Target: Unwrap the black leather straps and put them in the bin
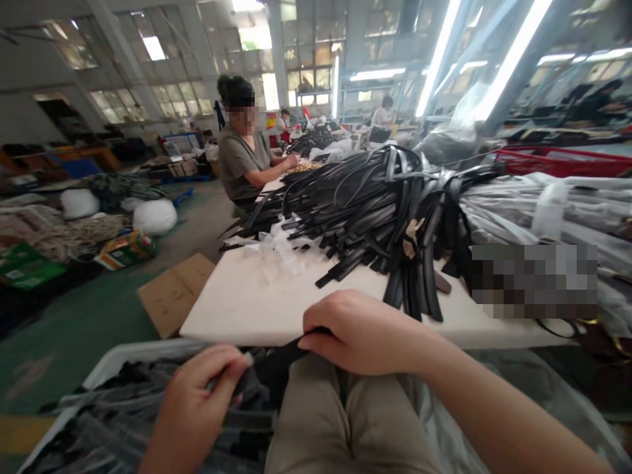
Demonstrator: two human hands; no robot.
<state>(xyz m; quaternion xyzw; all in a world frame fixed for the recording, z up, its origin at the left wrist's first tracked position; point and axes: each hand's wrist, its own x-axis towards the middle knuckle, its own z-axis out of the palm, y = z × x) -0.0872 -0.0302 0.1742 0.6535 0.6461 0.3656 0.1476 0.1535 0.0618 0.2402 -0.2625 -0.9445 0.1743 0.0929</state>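
My left hand (202, 392) is closed on a clear plastic sleeve holding a black strap, low at the left above a bin of such sleeves (99, 421). My right hand (358, 332) pinches the black strap's (291, 347) other end at the near edge of the white table (247, 303). The strap runs between both hands just below the table edge, above my lap. A big heap of black straps (365, 204) lies on the table beyond my right hand.
A seated person (244, 155) works at the table's far end. Grey plastic-wrapped bundles (543, 204) lie at the right, a red crate (557, 161) behind them. Flat cardboard (172, 293), white sacks (153, 216) and boxes lie on the green floor at the left.
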